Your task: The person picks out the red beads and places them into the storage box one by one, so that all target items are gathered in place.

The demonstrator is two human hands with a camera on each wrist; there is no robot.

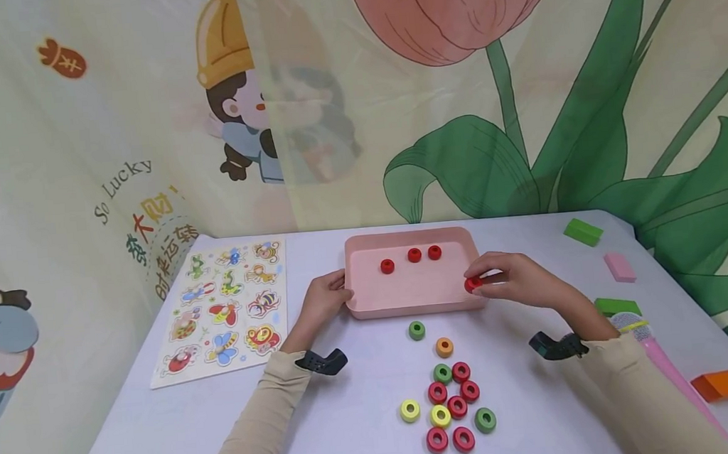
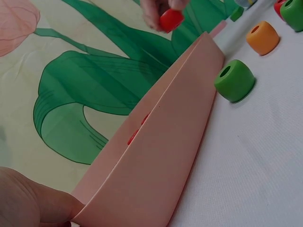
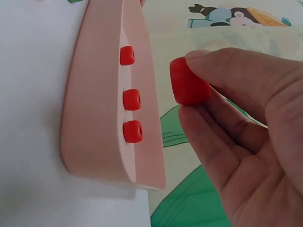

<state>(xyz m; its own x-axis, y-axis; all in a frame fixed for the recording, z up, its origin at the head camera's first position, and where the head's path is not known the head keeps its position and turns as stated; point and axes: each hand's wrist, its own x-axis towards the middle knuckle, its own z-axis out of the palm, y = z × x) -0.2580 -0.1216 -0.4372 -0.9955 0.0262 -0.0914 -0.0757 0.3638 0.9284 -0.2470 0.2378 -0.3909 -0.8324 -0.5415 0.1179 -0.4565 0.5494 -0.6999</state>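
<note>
"What lay at the left of the head view?"

"A picture sheet [image 1: 203,318], with the left hand [image 1: 325,300] just to its right. Thumb and fingers gripped the left end of the pink tray [image 1: 407,291], near the middle of the frame."

"And that arm?"

"It slanted up and rightward from the bottom edge, the hand low against the tray wall."

"What was in the tray?"

"Three red beads [image 1: 414,255], towards its far side. Below it, nearer the bottom of the frame, loose beads [image 1: 457,408] in red, green, yellow and orange were scattered over the white table [image 1: 354,427]."

"And the right hand [image 1: 518,279]?"

"Right of centre. Its thumb and fingertips were pinched together on one red bead [image 1: 473,285], over the tray's right end. The forearm reached up and leftward from the lower right, the hand turned in sideways."

"Farther right?"

"A pink microphone [image 1: 673,370], then an orange block [image 1: 726,385]."
</note>
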